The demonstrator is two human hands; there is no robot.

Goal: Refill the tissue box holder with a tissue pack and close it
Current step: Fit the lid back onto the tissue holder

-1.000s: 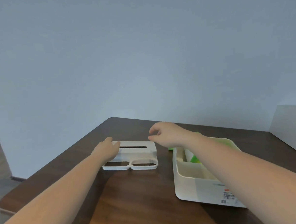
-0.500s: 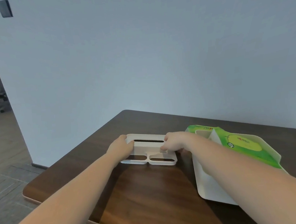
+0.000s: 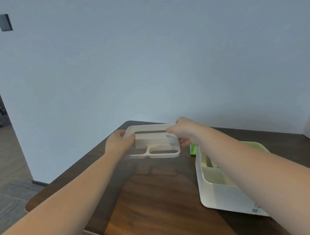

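So on the far left there's a dark wall plate (image 3: pixel 4 22) high up on the wall. Moving right, the person's left hand (image 3: pixel 118 144) is wrapped around the left end of the white lid (image 3: pixel 153 142), which is lifted off the dark wood table (image 3: pixel 156 199), and the right hand (image 3: pixel 184 131) pinches its right end. Further right sits the white holder base (image 3: pixel 222 193), with a bit of green tissue pack (image 3: pixel 193 149) poking out at its far end.

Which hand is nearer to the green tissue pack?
Right. The right hand grips the lid just beside the tissue pack; the left hand holds the lid's far end.
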